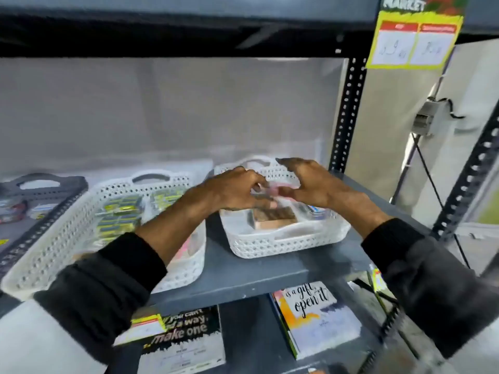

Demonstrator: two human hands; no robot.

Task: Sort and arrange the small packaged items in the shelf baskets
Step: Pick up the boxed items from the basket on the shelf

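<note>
While hands (272,188) hover, brown packet (274,215) lies crosswise in basket (286,247).

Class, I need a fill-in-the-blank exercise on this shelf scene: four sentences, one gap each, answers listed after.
1. Both hands, left hand and right hand, work over the small ____ basket.
2. The yellow-and-green packets lie in the larger basket to its ____.
3. The brown box lies ____ the small basket.
4. The yellow price tag hangs at the upper ____.

Answers: white; left; inside; right
</note>
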